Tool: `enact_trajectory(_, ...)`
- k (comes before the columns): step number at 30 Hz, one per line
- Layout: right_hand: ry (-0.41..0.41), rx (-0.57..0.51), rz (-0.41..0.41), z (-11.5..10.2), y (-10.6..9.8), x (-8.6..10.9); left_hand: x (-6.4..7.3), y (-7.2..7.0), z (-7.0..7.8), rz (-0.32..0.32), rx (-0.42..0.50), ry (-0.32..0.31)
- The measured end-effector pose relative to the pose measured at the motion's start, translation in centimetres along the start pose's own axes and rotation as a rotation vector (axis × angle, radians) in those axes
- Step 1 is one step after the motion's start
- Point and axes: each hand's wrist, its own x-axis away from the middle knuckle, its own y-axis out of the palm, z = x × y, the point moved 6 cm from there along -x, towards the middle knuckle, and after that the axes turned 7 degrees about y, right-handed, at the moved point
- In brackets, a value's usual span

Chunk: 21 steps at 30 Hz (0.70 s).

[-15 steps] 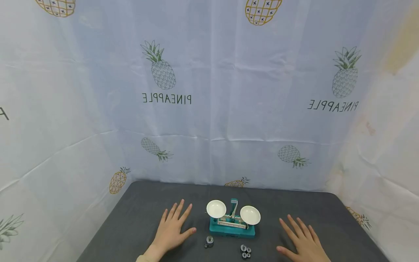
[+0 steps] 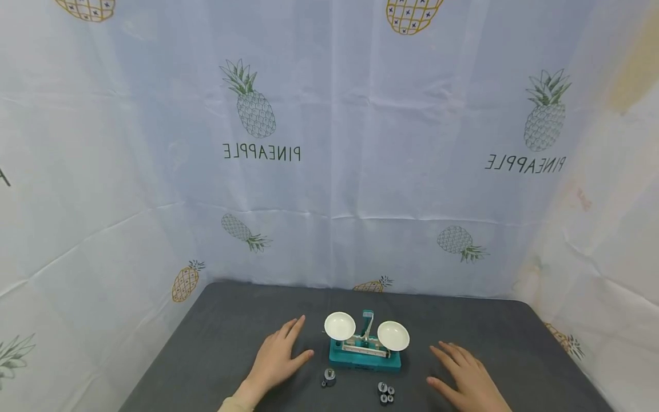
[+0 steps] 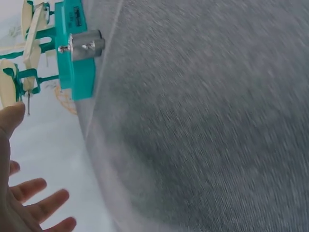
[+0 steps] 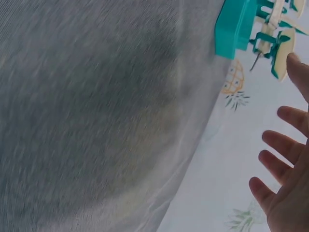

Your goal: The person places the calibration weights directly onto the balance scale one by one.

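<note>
A teal balance scale with two white pans stands on the dark table, between the hands. My left hand is left of the scale, its fingers fairly straight and nothing in its grasp. To the right of the scale, my right hand is empty too, fingers loosely extended. One larger metal weight and a tiny weight stand in front of the scale's left side. Several small weights are clustered in front of its right side. In the left wrist view, a silver weight shows before the teal base.
The dark grey tabletop has rounded far corners. A pale cloth with pineapple prints hangs behind the table and along both sides.
Both hands have turned more onto their sides, with fingers closer together. The left hand has shifted slightly right, the right hand slightly left. The scale and weights stay where they were.
</note>
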Motion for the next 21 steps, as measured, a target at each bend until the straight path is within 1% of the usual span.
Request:
enact_trajectory(2, -0.001, -0.040, -0.018, -0.4, 0.1, -0.1, -0.2, 0.2, 0.1, -0.010, 0.041, -0.012)
enact_trajectory(4, 0.012, -0.079, -0.049, -0.8, 0.3, -0.1, -0.5, 0.5, 0.3, -0.031, 0.102, -0.026)
enact_trajectory(9, 0.051, -0.171, -0.150, -1.9, 0.8, -0.5, -1.2, 1.3, 0.7, -0.073, 0.330, -0.077)
enact_trajectory(12, 0.066, -0.219, -0.227, -2.6, 1.1, -0.7, -1.5, 1.8, 0.9, -0.085, 0.452, -0.105)
enact_trajectory(15, 0.089, -0.269, -0.299, -3.1, 1.6, -0.8, -1.8, 2.4, 1.1, -0.100, 0.556, -0.127)
enact_trajectory(17, 0.091, -0.298, -0.324, -3.4, 1.9, -0.8, -1.9, 2.8, 1.2, -0.104, 0.612, -0.142)
enact_trajectory(21, 0.069, -0.360, -0.346, -4.0, 2.7, -0.9, -2.0, 3.5, 1.3, -0.106, 0.680, -0.168)
